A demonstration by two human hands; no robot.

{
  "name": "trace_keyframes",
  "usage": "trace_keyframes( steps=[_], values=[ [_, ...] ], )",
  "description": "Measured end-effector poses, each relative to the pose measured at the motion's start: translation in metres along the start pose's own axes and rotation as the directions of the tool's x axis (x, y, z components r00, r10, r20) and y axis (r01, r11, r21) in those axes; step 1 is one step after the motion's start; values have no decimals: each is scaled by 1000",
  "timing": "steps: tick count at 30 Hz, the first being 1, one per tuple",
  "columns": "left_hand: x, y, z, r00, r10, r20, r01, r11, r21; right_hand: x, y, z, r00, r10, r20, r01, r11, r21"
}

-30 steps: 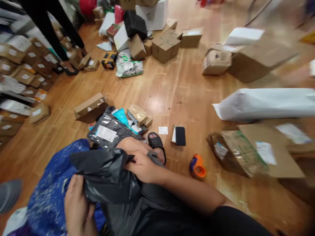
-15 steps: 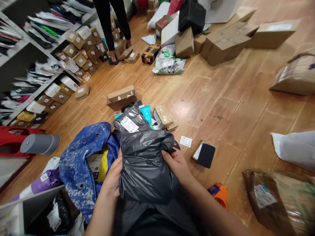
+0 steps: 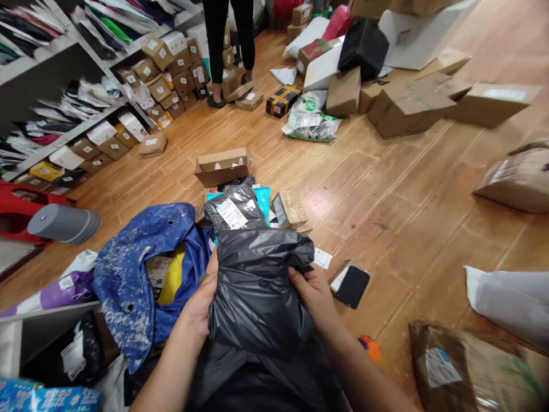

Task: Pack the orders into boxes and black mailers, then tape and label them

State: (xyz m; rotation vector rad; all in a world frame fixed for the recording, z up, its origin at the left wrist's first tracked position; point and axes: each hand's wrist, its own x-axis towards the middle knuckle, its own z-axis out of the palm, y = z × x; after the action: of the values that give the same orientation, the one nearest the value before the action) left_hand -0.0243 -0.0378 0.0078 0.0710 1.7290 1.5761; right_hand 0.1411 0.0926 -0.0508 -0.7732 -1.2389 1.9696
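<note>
A black plastic mailer parcel is held up in front of me, its top edge folded over and its surface creased. My left hand grips its left side, with the fingers partly hidden behind it. On the right, my right hand pinches the parcel near the folded edge, thumb on the front. Just beyond it lies another black parcel with a white label, on a pile with a turquoise packet and a taped brown box.
A blue sack lies open at left, beside a grey bucket. A phone rests on a small box at right. Shelves of parcels line the left; a person's legs stand at the back. Cartons lie upper right.
The view has shifted, so the background sits differently in the frame. Both hands keep hold of the black parcel, its folded top edge slightly changed in shape.
</note>
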Motion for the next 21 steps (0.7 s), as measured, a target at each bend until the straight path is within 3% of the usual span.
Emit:
trace_keyframes(
  steps=[3, 5, 13, 21],
  values=[
    [2, -5, -8, 962, -213, 169, 228, 971, -74, -2, 2, -1, 1000, -4, -14, 4, 999, -37],
    [4, -7, -12, 939, -268, 216, 295, 950, -102, -4, 0, -1, 1000, 2, -31, -3, 999, -39],
    [1, -10, -8, 937, -236, 258, 295, 929, -222, -12, -5, 0, 998, 50, -49, -48, 998, 43],
    [-6, -16, -8, 915, -288, 281, 348, 918, -192, -15, 5, -7, 995, 17, -95, -20, 999, -31]
  ],
)
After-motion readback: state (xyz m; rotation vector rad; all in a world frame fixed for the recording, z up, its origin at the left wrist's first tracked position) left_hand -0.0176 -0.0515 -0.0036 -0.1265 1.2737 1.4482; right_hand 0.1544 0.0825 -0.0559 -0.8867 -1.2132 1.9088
